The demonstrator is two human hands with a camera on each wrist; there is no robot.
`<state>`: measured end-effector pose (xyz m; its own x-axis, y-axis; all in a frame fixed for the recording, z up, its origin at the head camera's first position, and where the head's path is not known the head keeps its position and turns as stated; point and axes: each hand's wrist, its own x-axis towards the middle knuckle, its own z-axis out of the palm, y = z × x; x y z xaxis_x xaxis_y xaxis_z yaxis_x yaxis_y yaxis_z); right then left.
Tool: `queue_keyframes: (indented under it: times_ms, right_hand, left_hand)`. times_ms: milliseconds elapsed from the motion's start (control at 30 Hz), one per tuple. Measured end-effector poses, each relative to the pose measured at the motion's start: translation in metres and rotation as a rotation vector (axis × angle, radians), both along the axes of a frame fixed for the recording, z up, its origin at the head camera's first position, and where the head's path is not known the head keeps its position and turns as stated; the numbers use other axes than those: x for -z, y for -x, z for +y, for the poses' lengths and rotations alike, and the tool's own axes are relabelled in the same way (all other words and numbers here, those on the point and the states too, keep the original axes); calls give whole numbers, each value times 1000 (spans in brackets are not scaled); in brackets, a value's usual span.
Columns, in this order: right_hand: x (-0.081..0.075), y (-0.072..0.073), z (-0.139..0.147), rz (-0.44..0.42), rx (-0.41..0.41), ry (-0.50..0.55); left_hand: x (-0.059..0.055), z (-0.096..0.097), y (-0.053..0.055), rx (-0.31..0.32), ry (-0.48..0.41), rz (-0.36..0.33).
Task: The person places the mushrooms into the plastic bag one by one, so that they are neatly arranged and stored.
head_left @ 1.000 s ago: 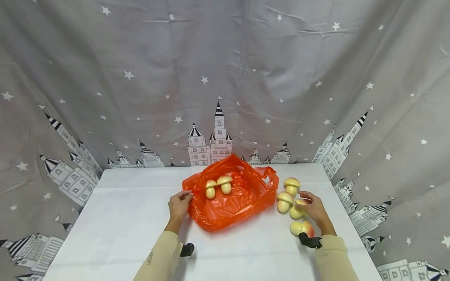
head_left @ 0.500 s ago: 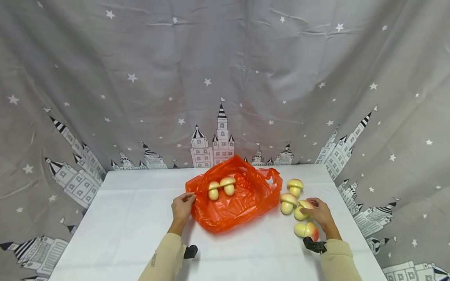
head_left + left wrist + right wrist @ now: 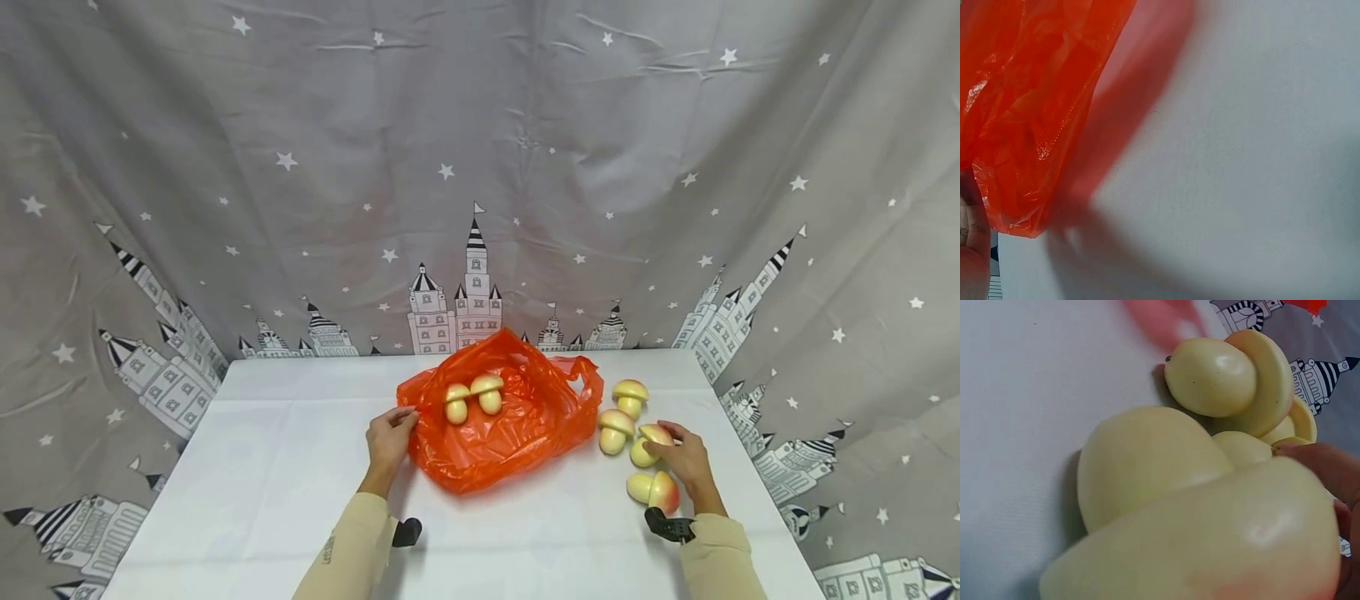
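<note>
My left hand (image 3: 390, 437) pinches the left edge of a red plastic bag (image 3: 487, 454), which lies with its mouth spread open. Two toy mushrooms (image 3: 487, 393), pale yellow with rounded caps, sit inside the bag. To the right of it, my right hand (image 3: 686, 458) grips a toy mushroom (image 3: 651, 444) with a reddish cap, thumb and fingers on either side of the cap. In the right wrist view, a nearer mushroom (image 3: 1210, 531) fills the foreground and hides much of the gripped one. The left wrist view catches only part of my left hand (image 3: 972, 244) at the bag's corner.
Close around my right hand lie more mushrooms: one at the back (image 3: 630, 398), another at its left (image 3: 616, 431) and one in front (image 3: 654, 492). A white table (image 3: 292, 467) carries everything. Behind it hangs a grey curtain (image 3: 480, 125) printed with castles and stars.
My right hand has closed in on the reddish-capped mushroom and now grips it. The left hand keeps its hold on the bag's edge. The head view has shifted slightly.
</note>
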<state>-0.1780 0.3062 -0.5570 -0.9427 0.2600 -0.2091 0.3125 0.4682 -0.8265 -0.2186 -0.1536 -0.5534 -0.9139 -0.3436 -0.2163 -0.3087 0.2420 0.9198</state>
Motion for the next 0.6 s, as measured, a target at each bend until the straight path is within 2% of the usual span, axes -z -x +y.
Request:
queue_keyframes:
  times_ms: [233,467,600]
  right_hand:
    - [0,0,0,32,66,9]
    - [-11,8,3,110,121,-29]
    - [-19,15,1,167,144,0]
  left_hand:
    - [1,-1,0,-3,-6,7]
    - [3,-2,-1,-10,1,16]
    - [3,-2,1,-5,-3,19]
